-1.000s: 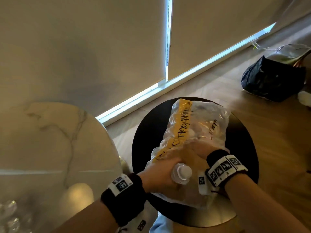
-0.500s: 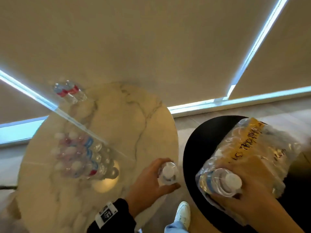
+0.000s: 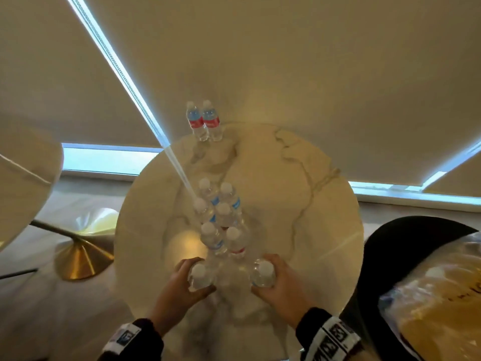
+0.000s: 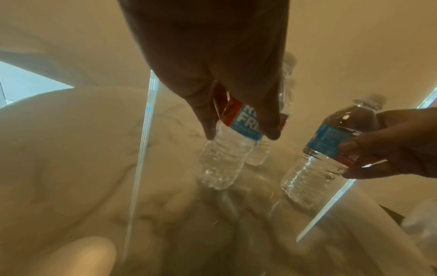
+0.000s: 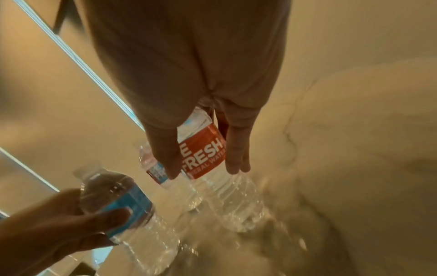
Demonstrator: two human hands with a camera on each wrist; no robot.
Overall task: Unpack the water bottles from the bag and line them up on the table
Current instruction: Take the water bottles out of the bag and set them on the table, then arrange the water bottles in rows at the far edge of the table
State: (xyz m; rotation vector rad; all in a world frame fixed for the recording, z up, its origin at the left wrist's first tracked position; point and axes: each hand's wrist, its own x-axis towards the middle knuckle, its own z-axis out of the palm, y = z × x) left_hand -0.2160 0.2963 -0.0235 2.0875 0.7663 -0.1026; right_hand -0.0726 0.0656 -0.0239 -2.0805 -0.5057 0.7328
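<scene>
Each hand holds a clear water bottle upright over the near part of the round marble table (image 3: 299,204). My left hand (image 3: 182,285) grips one bottle (image 3: 200,277) (image 4: 222,155) round its red and blue label. My right hand (image 3: 276,285) grips the other bottle (image 3: 263,276) (image 5: 222,177) the same way. Just beyond them several bottles (image 3: 221,217) stand in two rows down the table's middle. Two more bottles (image 3: 204,121) stand at the far edge. The clear plastic bag (image 3: 442,308) with yellow tape lies on the black stool (image 3: 385,246) to my right.
A gold lamp base (image 3: 78,259) stands on the floor left of the table. Another marble tabletop (image 3: 23,178) juts in at the far left. Blinds cover the windows behind the table.
Both hands left the bag on the stool, each taking a bottle, and swung left over the marble table. The view turned with them to the table.
</scene>
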